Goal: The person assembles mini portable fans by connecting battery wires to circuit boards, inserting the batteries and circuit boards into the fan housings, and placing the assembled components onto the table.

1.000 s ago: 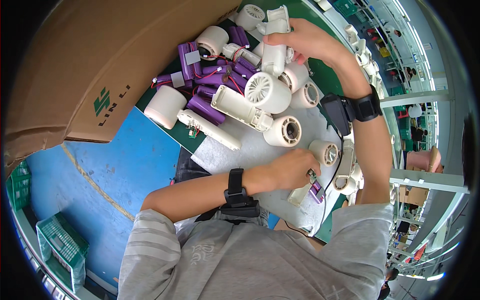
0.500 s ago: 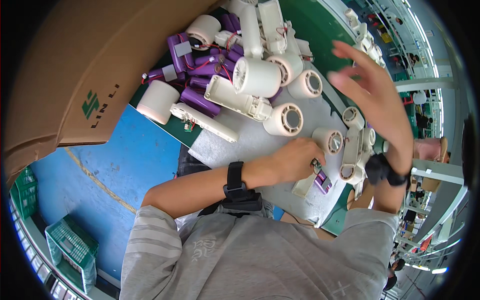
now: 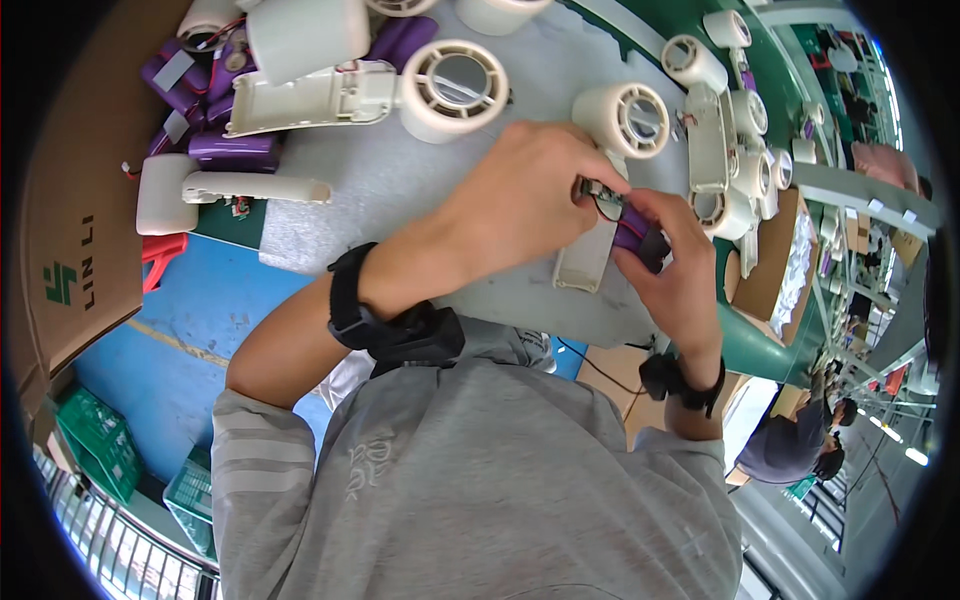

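My left hand (image 3: 525, 190) pinches a small circuit board (image 3: 603, 197) between thumb and fingertips. Close against it, my right hand (image 3: 685, 265) has its thumb and fingers closed around a purple battery (image 3: 632, 228), part of which its fingers cover. Beneath both hands lies a cream-white handheld fan housing (image 3: 578, 262) with its handle open. That fan's round head (image 3: 625, 118) points away from me, just beyond my fingers. A thin wire shows by the circuit board, but its ends are hidden.
A grey mat (image 3: 330, 235) covers the green table. At the left are fan parts, an open handle shell (image 3: 300, 100) and purple batteries (image 3: 235, 152). More fan housings (image 3: 710, 135) line the right. A large carton (image 3: 75, 200) stands left; another open carton (image 3: 785, 265) sits right.
My right hand, raised and spread at the right before, has come down and closed on the battery. My left hand still pinches the circuit board. The whole view has shifted.
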Action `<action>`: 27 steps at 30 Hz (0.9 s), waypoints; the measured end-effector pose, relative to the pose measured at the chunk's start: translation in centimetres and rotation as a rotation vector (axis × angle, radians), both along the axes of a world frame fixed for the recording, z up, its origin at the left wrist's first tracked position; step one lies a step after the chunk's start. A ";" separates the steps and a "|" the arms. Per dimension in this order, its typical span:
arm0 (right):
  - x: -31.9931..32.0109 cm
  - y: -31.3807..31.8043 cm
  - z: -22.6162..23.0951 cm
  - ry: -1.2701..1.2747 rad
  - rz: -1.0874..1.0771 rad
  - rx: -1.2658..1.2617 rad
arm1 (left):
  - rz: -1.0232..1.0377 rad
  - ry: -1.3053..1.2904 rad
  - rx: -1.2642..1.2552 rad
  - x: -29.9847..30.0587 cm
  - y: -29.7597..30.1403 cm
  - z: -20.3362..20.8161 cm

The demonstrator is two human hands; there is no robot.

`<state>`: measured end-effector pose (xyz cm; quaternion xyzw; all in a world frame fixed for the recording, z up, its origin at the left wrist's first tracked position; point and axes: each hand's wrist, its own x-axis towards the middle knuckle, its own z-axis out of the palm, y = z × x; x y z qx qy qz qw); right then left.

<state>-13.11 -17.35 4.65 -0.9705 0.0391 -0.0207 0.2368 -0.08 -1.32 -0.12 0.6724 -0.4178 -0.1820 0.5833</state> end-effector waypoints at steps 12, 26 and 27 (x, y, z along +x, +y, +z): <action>0.3 -1.1 1.0 0.545 -0.178 1.627 | 0.070 -0.125 0.080 0.6 0.5 0.4; 0.4 -2.2 -1.3 0.046 0.401 0.975 | 0.052 -0.292 0.094 1.1 0.5 0.7; 0.3 -1.7 -1.3 -0.007 0.402 0.886 | 0.052 -0.301 0.090 1.1 0.5 0.7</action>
